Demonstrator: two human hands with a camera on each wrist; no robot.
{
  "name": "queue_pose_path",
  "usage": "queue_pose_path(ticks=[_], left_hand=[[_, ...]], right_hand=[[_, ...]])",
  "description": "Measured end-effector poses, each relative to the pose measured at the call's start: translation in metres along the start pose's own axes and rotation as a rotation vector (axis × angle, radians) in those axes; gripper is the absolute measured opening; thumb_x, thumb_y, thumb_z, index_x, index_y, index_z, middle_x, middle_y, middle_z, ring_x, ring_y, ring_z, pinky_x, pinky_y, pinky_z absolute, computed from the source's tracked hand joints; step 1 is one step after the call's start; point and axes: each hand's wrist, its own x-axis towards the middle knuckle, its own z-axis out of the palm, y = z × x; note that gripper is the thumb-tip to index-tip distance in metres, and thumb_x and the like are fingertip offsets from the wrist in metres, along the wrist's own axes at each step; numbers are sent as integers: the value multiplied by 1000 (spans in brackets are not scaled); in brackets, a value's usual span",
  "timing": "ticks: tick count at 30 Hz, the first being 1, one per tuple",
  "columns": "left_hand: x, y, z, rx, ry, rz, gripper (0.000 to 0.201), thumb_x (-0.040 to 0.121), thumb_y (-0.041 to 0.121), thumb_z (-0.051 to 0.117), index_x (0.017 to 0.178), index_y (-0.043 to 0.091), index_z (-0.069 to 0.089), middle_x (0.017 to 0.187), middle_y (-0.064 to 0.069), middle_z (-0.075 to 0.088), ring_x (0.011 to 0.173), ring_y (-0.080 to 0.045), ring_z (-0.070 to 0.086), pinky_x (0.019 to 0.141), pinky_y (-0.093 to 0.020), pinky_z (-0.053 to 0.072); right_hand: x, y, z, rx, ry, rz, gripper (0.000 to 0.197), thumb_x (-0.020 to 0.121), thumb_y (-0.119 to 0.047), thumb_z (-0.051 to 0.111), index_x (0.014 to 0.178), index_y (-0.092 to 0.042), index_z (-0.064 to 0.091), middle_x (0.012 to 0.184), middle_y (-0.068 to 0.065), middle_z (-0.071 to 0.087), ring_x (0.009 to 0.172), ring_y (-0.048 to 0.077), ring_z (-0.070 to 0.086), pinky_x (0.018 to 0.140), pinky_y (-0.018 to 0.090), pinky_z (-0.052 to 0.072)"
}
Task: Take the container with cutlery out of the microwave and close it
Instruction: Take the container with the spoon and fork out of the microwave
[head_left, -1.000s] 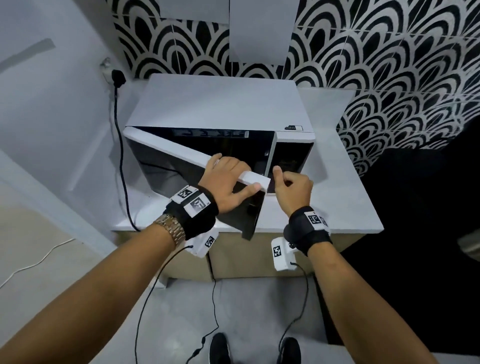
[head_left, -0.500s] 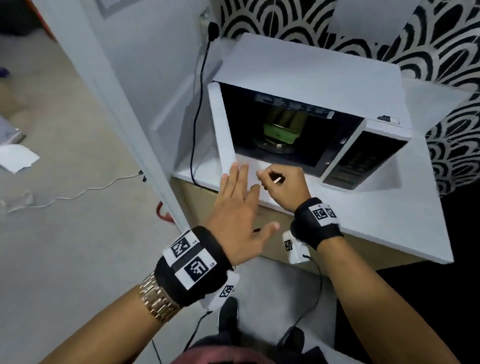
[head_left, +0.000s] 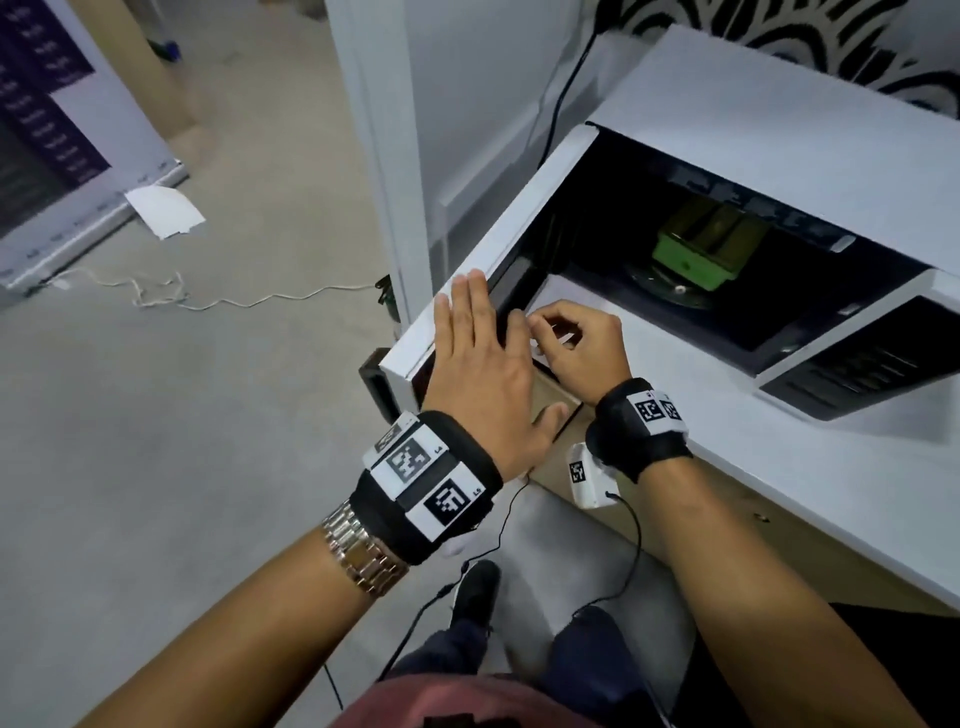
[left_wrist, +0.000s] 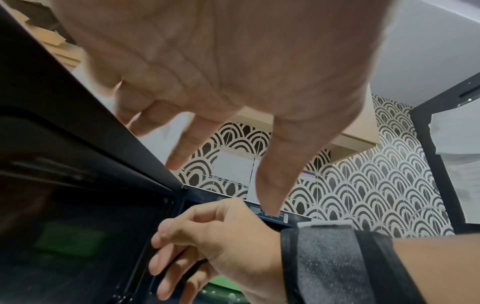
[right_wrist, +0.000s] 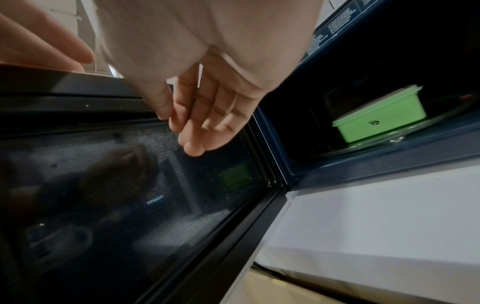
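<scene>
The white microwave (head_left: 753, 130) stands on a white counter (head_left: 779, 493) with its door (head_left: 498, 234) swung wide open to the left. Inside, a green lidded container (head_left: 691, 254) (right_wrist: 379, 119) sits on the glass turntable; I cannot see any cutlery in it. My left hand (head_left: 498, 353) (left_wrist: 221, 102) lies flat with straight fingers over the door's top edge near its free end. My right hand (head_left: 550, 332) (right_wrist: 207, 115) hovers just beside the door's dark inner glass (right_wrist: 130, 185), fingers loosely curled and holding nothing.
The microwave's control panel (head_left: 857, 364) is right of the cavity. A white partition post (head_left: 384, 156) stands close behind the open door. A black power cord (head_left: 566, 93) runs up the wall. On the floor lie a white cable (head_left: 234, 301) and a paper sheet (head_left: 163, 210).
The door has swung from nearly shut to wide open. My left hand has let go of its edge and now lies flat over it. The green container has come into view.
</scene>
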Motion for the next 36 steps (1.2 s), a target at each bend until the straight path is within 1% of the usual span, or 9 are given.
queue_pose_path(ticks=[5,9,13,19,23,25,30,33,36], left_hand=[[18,17,11,-100,10,160,90,83,58,50,152,10,16,163,-20,-7,150,-35,-14,121,-56,-6],[71,33,36,-493,-84,248,80,85,43,61,150,12,26,160,-11,23,149,-26,20,122,-43,20],[134,53,67,-745,-66,188,64,91,28,61,148,14,36,148,-8,46,136,-22,44,114,-36,34],[233,93,93,-1231,-66,-21,49,94,-1,54,141,0,42,142,-17,50,131,-28,50,106,-31,42],[293,115,105,-1310,-114,-159,47,94,-2,54,139,-4,42,143,-21,50,133,-30,48,110,-34,40],[315,124,109,-1300,-126,-229,45,88,8,63,129,-5,52,132,-23,59,124,-32,56,107,-37,44],[347,134,123,-1242,-180,-391,35,75,12,69,99,-13,62,92,-18,63,93,-29,63,71,-23,46],[349,136,131,-1244,-177,-376,40,74,14,73,101,-15,65,90,-15,65,87,-25,61,78,-32,48],[333,133,126,-1263,-121,-306,29,86,8,68,110,-9,65,99,-12,65,94,-20,60,92,-32,47]], right_hand=[[-6,16,-17,15,26,84,11,92,-8,66,87,-10,75,76,-2,73,67,-1,64,67,14,52],[1,48,-46,0,158,180,12,93,-9,66,86,-12,76,76,-6,72,70,-1,64,65,17,53],[14,84,-76,3,341,272,10,91,-9,67,85,-13,74,85,-5,73,77,-2,64,66,13,52],[55,136,-121,12,631,488,21,93,-18,70,107,-4,72,101,12,76,89,15,70,89,39,60],[82,158,-147,22,621,689,40,94,-28,67,121,1,67,113,19,74,109,31,69,100,39,55],[93,167,-157,46,581,771,33,94,-22,64,112,6,69,110,25,73,111,36,67,96,36,51],[110,185,-168,121,395,967,35,98,-16,53,118,10,66,131,26,64,124,37,58,100,33,45],[110,187,-166,176,359,1007,35,99,-18,52,116,9,66,127,26,64,121,39,60,91,31,43],[104,185,-159,199,437,891,24,97,-22,59,92,-1,67,96,19,67,100,35,67,81,31,46]])
